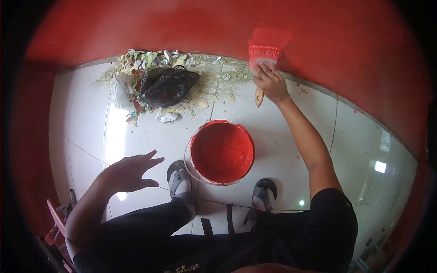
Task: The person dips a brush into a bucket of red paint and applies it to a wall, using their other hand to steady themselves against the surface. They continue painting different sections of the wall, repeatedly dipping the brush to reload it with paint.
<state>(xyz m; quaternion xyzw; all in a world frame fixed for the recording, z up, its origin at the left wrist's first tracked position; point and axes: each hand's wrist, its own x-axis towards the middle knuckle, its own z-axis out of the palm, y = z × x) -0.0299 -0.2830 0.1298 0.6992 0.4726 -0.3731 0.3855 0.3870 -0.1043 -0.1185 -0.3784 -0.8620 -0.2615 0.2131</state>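
My right hand (pixel 270 83) is closed around a wide paintbrush (pixel 265 52), its wooden handle end sticking out below my fingers. The red-coated bristles press against the lower part of the red wall (pixel 191 25), and a brighter patch of paint shows just above them. Over the floor to the left, my left hand (pixel 132 174) hangs in the air with its fingers apart and nothing in it. Between my feet and the wall stands a bucket (pixel 222 152) of red paint, with red smears on its rim and a wire handle lowered to its left side.
A black plastic bag (pixel 168 86) lies on a heap of paint scrapings (pixel 150 59) along the wall's foot. Beside it is a clear plastic bag (pixel 122 92). White tiles (pixel 291 136) cover the floor. My sandalled feet flank the bucket's near side. Chair-like furniture (pixel 57 218) stands at lower left.
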